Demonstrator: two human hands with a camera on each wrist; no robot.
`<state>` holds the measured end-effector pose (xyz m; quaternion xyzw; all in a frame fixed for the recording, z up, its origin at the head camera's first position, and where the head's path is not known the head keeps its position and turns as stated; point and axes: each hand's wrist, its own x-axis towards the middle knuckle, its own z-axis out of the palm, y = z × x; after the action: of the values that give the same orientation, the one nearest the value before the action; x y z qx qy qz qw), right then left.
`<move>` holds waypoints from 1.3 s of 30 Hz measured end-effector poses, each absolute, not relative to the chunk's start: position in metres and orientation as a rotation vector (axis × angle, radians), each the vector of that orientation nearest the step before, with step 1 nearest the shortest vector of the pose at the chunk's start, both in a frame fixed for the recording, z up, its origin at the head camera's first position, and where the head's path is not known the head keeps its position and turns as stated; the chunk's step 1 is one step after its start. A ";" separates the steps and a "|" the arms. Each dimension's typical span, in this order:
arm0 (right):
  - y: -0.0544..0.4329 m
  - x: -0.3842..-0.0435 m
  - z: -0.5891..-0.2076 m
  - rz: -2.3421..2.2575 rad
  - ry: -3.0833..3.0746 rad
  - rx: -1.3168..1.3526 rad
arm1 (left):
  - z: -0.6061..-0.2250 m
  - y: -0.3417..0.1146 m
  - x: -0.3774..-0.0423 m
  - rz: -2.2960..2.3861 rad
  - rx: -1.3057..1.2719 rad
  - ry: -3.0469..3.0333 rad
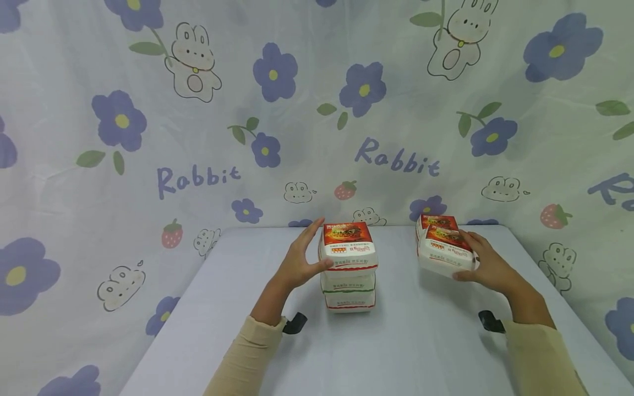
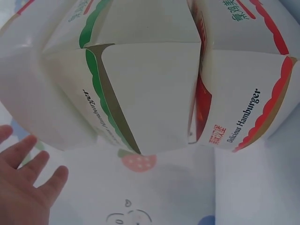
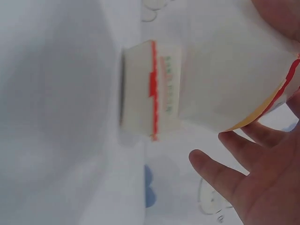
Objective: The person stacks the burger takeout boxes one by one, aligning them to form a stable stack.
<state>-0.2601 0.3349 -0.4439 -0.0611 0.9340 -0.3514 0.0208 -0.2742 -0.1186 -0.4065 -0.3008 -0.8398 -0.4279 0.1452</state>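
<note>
Three white hamburger boxes are stacked near the table's middle. The top box (image 1: 348,247) has a red printed lid, the middle box (image 1: 348,282) green trim and the bottom box (image 1: 350,301) red trim. My left hand (image 1: 300,261) is at the stack's left side, fingers spread, thumb overlapping the top box's edge in the head view; in the left wrist view its fingers (image 2: 51,185) stand apart from the boxes. My right hand (image 1: 487,265) grips another hamburger box (image 1: 446,256) between thumb and fingers, tilted and raised off the table. Behind it stands a further hamburger box (image 1: 436,221).
A white table (image 1: 396,352) carries the boxes. Behind it hangs a curtain (image 1: 317,137) printed with flowers, rabbits and strawberries. Small black wrist mounts (image 1: 295,323) jut inward from both sleeves.
</note>
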 end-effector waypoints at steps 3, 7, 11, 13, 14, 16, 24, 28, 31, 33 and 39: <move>0.330 -0.262 -0.434 -1.123 2.897 -0.223 | -0.405 -0.118 -0.275 -1.231 -0.873 -2.418; 0.324 -0.263 -0.423 -1.148 2.905 -0.275 | -0.404 -0.117 -0.276 -1.229 -0.875 -2.418; 0.317 -0.266 -0.414 -1.186 2.912 -0.321 | -0.403 -0.117 -0.276 -1.232 -0.883 -2.406; 0.314 -0.267 -0.411 -1.211 2.912 -0.347 | -0.403 -0.118 -0.276 -1.239 -0.882 -2.406; 0.311 -0.268 -0.409 -1.229 2.907 -0.360 | -0.404 -0.118 -0.276 -1.241 -0.880 -2.408; 0.306 -0.270 -0.407 -1.252 2.896 -0.382 | -0.405 -0.119 -0.276 -1.246 -0.872 -2.414; 0.288 -0.275 -0.391 -1.329 2.863 -0.473 | -0.405 -0.115 -0.277 -1.267 -0.872 -2.416; 0.283 -0.277 -0.381 -1.340 2.852 -0.516 | -0.403 -0.113 -0.277 -1.257 -0.867 -2.430; 0.280 -0.279 -0.375 -1.334 2.855 -0.506 | -0.402 -0.112 -0.276 -1.253 -0.865 -2.439; 0.278 -0.279 -0.371 -1.343 2.856 -0.502 | -0.402 -0.112 -0.276 -1.252 -0.863 -2.440; 0.271 -0.279 -0.359 -1.340 2.878 -0.514 | -0.402 -0.112 -0.276 -1.243 -0.862 -2.438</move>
<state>-0.2793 0.2710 -0.3590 -0.1598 0.8943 -0.4164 -0.0370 -0.2760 -0.1124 -0.4018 -0.2975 -0.8419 -0.4292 0.1359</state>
